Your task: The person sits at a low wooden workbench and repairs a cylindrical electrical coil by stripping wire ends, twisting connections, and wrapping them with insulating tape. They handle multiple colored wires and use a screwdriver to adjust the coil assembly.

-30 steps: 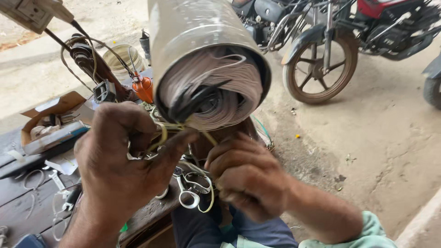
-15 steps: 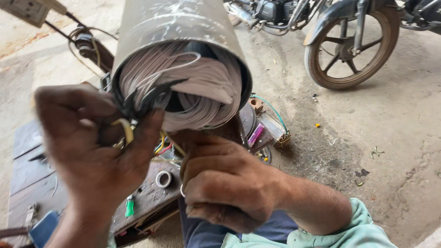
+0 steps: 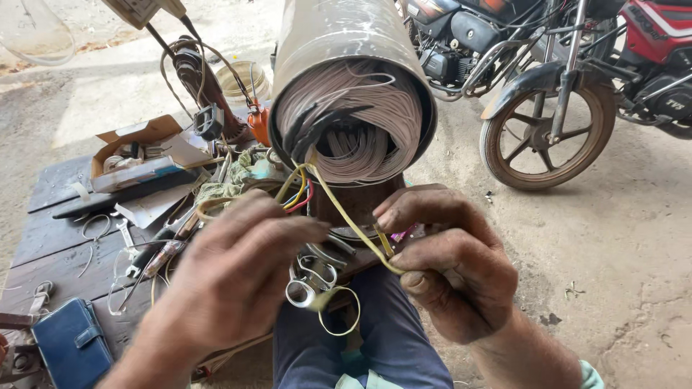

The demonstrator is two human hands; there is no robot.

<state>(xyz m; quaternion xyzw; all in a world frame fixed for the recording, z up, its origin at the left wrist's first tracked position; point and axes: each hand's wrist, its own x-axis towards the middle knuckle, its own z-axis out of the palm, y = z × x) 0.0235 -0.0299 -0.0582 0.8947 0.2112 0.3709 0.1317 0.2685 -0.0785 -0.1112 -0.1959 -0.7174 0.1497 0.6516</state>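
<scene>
Motor stator (image 3: 353, 94) at 12 o'clock, windings facing me. Right hand (image 3: 450, 263) fingers pinched shut on yellow lead (image 3: 346, 216), pulled taut for access; left hand (image 3: 238, 277) fingers curled around colored leads (image 3: 299, 198)

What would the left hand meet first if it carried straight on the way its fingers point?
Probably the yellow wire stretched in front of the left hand, then the right hand holding it; depth is unclear.
</scene>
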